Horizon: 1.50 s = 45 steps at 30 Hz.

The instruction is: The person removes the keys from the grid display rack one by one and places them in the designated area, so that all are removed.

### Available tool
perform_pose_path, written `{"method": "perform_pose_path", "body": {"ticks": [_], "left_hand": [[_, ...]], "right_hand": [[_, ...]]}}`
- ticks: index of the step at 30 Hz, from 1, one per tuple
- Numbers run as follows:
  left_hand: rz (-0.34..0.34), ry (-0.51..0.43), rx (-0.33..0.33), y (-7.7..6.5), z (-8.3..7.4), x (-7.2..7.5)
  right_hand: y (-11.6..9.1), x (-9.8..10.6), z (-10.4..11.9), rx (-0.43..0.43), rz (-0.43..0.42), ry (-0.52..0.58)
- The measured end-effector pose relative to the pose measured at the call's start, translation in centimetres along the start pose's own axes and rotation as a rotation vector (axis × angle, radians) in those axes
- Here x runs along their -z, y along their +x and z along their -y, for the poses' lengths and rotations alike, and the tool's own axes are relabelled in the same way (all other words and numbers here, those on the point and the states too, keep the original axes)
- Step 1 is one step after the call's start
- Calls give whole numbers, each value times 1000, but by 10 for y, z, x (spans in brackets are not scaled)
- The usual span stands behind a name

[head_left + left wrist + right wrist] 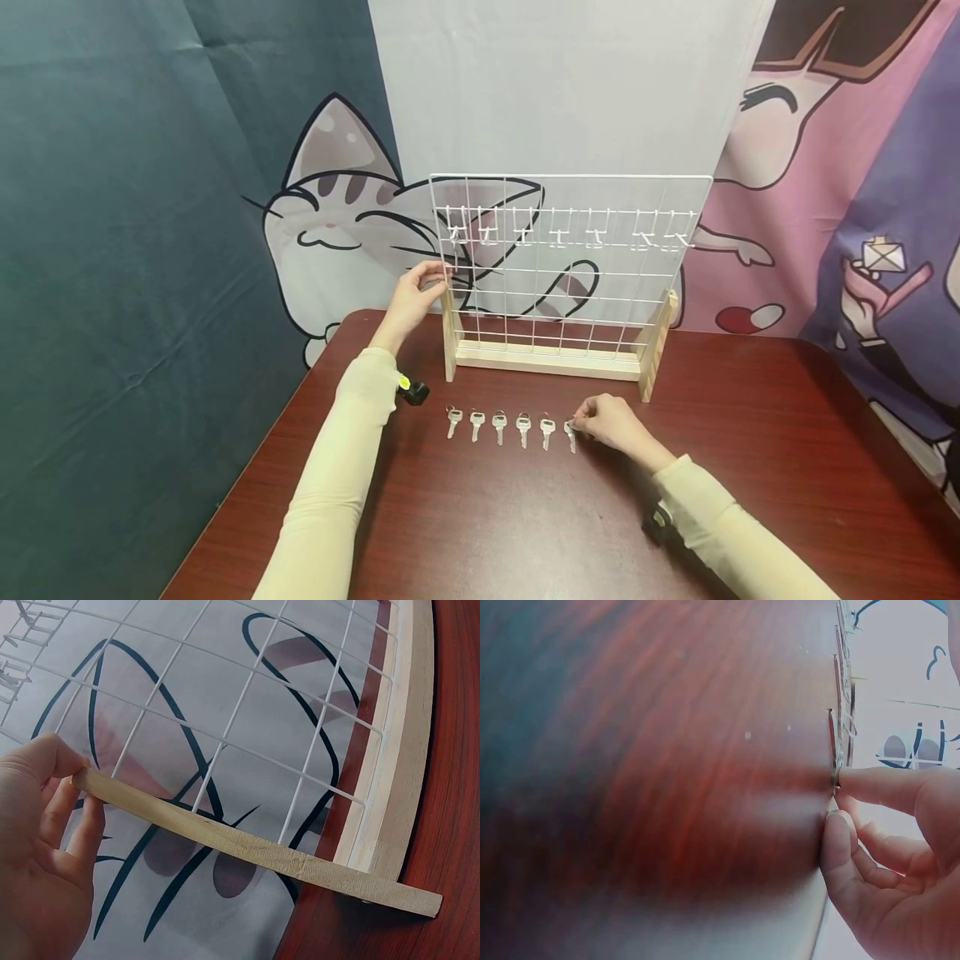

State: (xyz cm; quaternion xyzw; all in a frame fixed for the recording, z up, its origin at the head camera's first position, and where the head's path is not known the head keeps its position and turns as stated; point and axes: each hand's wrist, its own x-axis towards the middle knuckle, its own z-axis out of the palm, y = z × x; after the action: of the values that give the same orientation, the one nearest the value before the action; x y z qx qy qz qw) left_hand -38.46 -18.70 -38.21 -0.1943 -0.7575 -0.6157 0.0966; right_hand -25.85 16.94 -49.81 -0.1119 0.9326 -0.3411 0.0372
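Observation:
A white wire grid rack (562, 271) with wooden end supports stands at the back of the table. My left hand (412, 298) grips the top of its left wooden upright (225, 834), thumb on one side and fingers on the other. In front of the rack lies a row of several silver keys (500, 427), each with a small ring at its head. At the right end of that row, my right hand (611, 421) pinches the head of the last key (572, 442), which lies at the table surface. The fingertips partly hide this key's head and ring.
White hooks (558, 237) hang in a row along the upper part of the grid. The dark red wooden table (480, 517) extends around the keys. Behind it hangs a cartoon-printed cloth (345, 200), with a dark green curtain (127, 250) at left.

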Motion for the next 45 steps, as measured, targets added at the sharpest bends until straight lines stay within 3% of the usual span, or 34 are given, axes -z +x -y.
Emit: {"method": "perform_pose_path", "body": {"ticks": [5, 9, 15, 31, 39, 45], "left_hand": [[8, 2, 4, -7, -21, -1], [6, 27, 6, -11, -27, -3], [4, 29, 29, -13, -27, -3], [8, 21, 13, -14, -27, -5], [-6, 1, 6, -1, 4, -2], [-24, 22, -19, 0, 6, -1]], "right_hand": [[1, 0, 0, 0, -7, -16], [1, 0, 0, -1, 3, -24], [2, -1, -2, -5, 33, 6], [4, 8, -2, 0, 69, 87], [19, 18, 5, -5, 68, 123], [35, 35, 27, 53, 20, 133]]}}
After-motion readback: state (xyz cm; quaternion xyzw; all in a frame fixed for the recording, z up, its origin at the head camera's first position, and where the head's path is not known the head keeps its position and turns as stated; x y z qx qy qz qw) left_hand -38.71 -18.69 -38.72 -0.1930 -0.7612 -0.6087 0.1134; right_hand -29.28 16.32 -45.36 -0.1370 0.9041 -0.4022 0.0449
